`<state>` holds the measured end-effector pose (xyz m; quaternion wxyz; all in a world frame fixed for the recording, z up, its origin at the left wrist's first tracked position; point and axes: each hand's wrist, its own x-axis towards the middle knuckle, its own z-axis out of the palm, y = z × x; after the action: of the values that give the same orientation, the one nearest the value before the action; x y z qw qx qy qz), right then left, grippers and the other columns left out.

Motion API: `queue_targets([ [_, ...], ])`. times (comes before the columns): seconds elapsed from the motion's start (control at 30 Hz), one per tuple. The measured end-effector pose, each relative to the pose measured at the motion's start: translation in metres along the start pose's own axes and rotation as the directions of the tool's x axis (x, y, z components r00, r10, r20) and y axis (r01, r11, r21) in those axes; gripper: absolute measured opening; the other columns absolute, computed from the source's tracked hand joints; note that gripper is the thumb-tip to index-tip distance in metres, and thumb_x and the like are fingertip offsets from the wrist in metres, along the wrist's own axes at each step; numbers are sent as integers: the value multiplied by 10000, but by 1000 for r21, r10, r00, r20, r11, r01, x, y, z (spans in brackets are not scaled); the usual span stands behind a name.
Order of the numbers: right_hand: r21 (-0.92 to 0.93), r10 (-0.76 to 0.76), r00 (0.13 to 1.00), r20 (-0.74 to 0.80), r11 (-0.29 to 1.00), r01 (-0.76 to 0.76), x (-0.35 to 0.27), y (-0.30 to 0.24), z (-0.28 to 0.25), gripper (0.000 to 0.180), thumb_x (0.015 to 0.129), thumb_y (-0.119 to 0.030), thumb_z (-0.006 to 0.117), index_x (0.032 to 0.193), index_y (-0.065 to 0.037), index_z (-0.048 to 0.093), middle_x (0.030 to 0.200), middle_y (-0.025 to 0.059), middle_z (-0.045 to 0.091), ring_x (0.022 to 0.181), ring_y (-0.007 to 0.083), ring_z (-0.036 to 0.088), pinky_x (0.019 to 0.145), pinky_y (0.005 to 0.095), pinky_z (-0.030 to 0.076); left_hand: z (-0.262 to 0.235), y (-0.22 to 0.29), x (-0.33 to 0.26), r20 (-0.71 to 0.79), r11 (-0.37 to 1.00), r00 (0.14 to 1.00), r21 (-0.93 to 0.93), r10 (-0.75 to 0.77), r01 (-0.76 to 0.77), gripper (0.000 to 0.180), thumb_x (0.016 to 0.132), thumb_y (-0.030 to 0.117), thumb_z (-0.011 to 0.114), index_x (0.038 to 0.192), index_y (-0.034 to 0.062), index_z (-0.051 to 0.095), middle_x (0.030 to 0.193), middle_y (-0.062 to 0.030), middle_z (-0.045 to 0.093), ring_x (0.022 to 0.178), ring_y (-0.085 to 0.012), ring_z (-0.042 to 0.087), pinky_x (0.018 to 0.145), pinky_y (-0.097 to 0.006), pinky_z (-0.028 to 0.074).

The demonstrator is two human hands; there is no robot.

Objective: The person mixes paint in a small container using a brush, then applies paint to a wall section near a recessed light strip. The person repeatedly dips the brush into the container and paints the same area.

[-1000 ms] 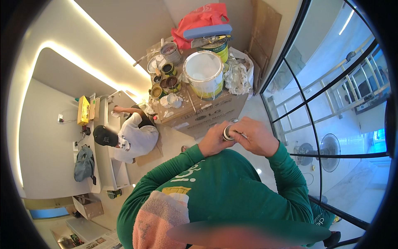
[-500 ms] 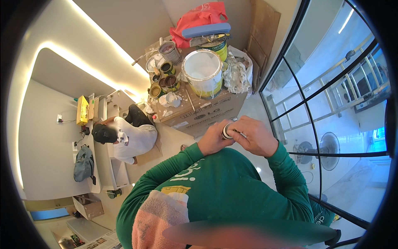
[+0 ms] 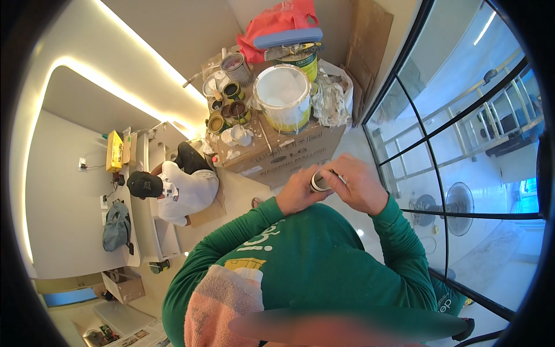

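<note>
- The green shirt [image 3: 341, 266] is the biggest thing, low in the middle of the frame. Its wearer looks to be in the middle of a close-up, two-hand step, with both hands meeting over one small thing.
- The big brown box [image 3: 315, 149] is at the upper middle. It holds up lots of paint things.
- Another person [image 3: 188, 191] in a white top sits low at the left of the frame, well apart from these hands.
- The white bucket [image 3: 289, 120] stands on the box, messy with paint drips. Little paint cans [image 3: 236, 112] crowd to its left.
- The right hand [image 3: 363, 184] is just right of the frame's middle. Its fingers are bent and bunched, and its thumb lies over the top of the small thing. I cannot tell if they pinch anything.
- The left hand [image 3: 296, 194] is just left of that, with its fingers wrapped tight around the small thing. The next move seems to need this hand steady and the right one gentle.
- The small round thing [image 3: 318, 183] is near the middle of the frame, between the hands. It has a pale rim and looks gray inside, like a cup or a roll. It leans a bit, and fingers hide much of it.
</note>
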<state>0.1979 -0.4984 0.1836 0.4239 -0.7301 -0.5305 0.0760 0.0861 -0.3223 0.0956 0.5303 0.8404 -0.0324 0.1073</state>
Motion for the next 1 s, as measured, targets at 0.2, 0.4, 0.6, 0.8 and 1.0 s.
queue_targets([
  [0.2, -35, -87, 988, -126, 996, 83, -3, 6, 6, 95, 969, -176, 692, 1007, -89, 700, 846, 98, 653, 823, 348, 624, 704, 465, 518, 4, -12, -3, -36, 998, 997, 29, 63, -62, 555, 772, 148, 885, 1273, 92, 651, 1093, -148, 712, 996, -401, 675, 871, -465, 552],
  [0.4, 8, -30, 988, -152, 999, 31, -15, 11, 2, 109, 980, -190, 692, 1023, -92, 711, 841, 84, 646, 817, 327, 628, 693, 446, 513, 2, -14, -11, -24, 995, 995, -15, -101, 101, 574, 769, 162, 916, 1276, 90, 658, 1116, -121, 723, 1017, -322, 687, 893, -417, 559],
  [0.6, -41, -86, 992, -94, 996, 83, -16, 9, 0, 117, 976, -134, 731, 1057, -50, 738, 894, 89, 691, 791, 292, 624, 678, 395, 503, 2, -9, -10, -40, 998, 997, -8, -67, 66, 544, 783, 160, 921, 1256, 91, 662, 1135, -82, 728, 1033, -314, 684, 902, -410, 557],
  [0.8, -57, -89, 985, -145, 995, 81, -23, 6, 5, 101, 953, -176, 737, 1019, -100, 733, 839, 45, 688, 782, 270, 616, 647, 414, 512, 1, -8, -12, -17, 999, 999, 18, -40, 41, 554, 771, 136, 918, 1257, 92, 657, 1139, -80, 731, 1053, -321, 680, 911, -418, 556],
  [1.0, -57, -89, 985, -150, 995, 81, -24, 5, 7, 110, 943, -213, 742, 1006, -122, 736, 823, 26, 689, 794, 260, 632, 653, 415, 531, 1, -4, -15, 10, 998, 998, 19, -57, 57, 566, 763, 99, 896, 1275, 96, 654, 1164, -91, 731, 1083, -324, 676, 925, -419, 555],
])
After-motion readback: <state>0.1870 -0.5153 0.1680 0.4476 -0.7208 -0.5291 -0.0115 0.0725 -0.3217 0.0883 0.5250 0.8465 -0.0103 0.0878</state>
